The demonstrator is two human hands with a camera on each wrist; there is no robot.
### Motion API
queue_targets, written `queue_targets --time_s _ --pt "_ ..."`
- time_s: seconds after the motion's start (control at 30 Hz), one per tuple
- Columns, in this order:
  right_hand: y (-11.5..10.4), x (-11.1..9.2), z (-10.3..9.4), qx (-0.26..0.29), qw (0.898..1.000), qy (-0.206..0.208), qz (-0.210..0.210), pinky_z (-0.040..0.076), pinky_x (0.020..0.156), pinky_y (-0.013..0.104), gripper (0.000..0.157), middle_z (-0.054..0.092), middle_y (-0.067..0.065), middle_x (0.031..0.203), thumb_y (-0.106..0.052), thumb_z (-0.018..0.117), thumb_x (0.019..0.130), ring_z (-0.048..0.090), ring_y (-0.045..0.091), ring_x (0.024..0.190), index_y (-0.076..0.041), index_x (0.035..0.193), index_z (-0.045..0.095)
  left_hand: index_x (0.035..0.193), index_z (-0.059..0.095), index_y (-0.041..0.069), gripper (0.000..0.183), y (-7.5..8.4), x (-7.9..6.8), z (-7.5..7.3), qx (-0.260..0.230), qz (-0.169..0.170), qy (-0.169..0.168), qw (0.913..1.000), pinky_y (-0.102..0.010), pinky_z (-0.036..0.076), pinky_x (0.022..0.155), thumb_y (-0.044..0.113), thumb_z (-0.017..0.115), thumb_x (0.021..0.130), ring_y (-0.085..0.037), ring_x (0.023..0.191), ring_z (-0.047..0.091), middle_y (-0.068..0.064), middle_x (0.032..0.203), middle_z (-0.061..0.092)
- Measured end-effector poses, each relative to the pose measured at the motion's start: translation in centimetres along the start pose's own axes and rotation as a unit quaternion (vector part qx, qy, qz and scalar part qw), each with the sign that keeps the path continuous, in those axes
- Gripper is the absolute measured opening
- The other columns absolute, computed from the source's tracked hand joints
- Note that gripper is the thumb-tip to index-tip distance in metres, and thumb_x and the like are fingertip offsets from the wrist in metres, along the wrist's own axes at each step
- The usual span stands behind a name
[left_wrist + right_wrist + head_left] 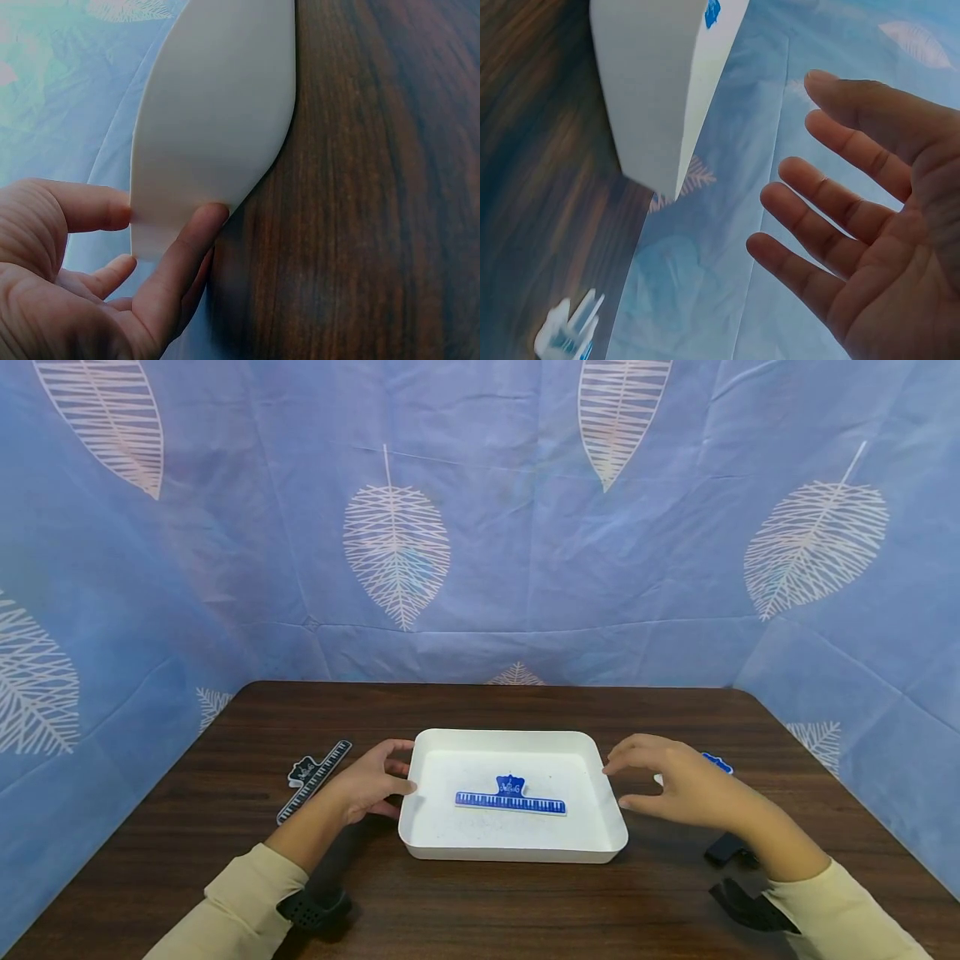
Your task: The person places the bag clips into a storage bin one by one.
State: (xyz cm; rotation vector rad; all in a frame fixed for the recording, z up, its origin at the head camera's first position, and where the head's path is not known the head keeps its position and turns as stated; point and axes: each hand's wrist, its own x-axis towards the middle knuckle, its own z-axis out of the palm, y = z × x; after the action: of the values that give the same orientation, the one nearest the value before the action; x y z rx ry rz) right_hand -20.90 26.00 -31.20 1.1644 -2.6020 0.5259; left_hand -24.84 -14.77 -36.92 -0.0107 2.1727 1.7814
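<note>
A shallow white tray (pixel 517 852) sits at the middle of the table, with a blue clip (pixel 511 803) patterned like piano keys lying inside it. My left hand (pixel 375 781) holds the tray's left side, thumb at the rim and fingers against the outer wall, as the left wrist view shows up close. My right hand (pixel 671 781) hovers just off the tray's right side, fingers spread and holding nothing. Behind it, mostly hidden, lies another clip (pixel 717 762), blue and white. A black clip (pixel 315 781) with the same key pattern is beside my left forearm.
The dark wooden table (pixel 450 910) ends at a blue curtain (pixel 495 568) printed with white leaves, which hangs at the back and both sides. Black straps (pixel 313 907) are around both wrists.
</note>
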Motion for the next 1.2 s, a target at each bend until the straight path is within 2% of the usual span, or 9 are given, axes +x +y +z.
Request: queue_targets --time_s 0.27,0.7,0.93,1.2 --pt "1.4 -1.8 -0.6 -0.043 0.999 0.007 0.004 0.056 0.076 0.038 0.042 0.062 -0.007 0.112 -0.015 0.087 0.071 0.062 0.018 0.1 -0.024 0.107 0.07 0.145 0.035 0.007 0.068 -0.2 0.1 0.0 -0.007 0.003 -0.001 1.0 -0.052 0.058 0.07 -0.011 0.063 0.086 -0.035 0.098 0.061 -0.025 0.124 0.047" --pt "3.3 -4.9 -1.9 -0.059 0.997 0.015 0.038 0.055 0.07 0.032 0.043 0.062 -0.006 0.111 -0.022 0.088 0.07 0.061 0.01 0.096 -0.026 0.108 0.069 0.145 0.035 0.007 0.067 -0.2 0.0 -0.1 -0.005 0.0 0.001 1.0 -0.051 0.058 0.07 -0.01 0.063 0.087 -0.035 0.099 0.061 -0.026 0.124 0.046" --pt "4.7 -6.4 -2.4 -0.048 0.995 -0.032 0.079 0.055 0.066 0.035 0.038 0.063 -0.004 0.107 -0.027 0.086 0.073 0.06 0.008 0.093 -0.02 0.107 0.069 0.146 0.035 0.007 0.067 -0.2 0.1 -0.1 -0.005 0.002 -0.002 1.0 -0.051 0.058 0.07 -0.01 0.063 0.087 -0.035 0.098 0.061 -0.026 0.125 0.046" --pt "6.1 -8.0 -2.5 -0.005 0.982 -0.119 0.145 0.053 0.065 0.038 0.033 0.061 0.007 0.112 -0.034 0.082 0.077 0.06 0.028 0.097 -0.019 0.104 0.07 0.146 0.035 0.007 0.068 -0.2 0.1 -0.1 -0.002 0.007 0.0 1.0 -0.051 0.058 0.07 -0.009 0.064 0.087 -0.034 0.097 0.062 -0.025 0.124 0.047"
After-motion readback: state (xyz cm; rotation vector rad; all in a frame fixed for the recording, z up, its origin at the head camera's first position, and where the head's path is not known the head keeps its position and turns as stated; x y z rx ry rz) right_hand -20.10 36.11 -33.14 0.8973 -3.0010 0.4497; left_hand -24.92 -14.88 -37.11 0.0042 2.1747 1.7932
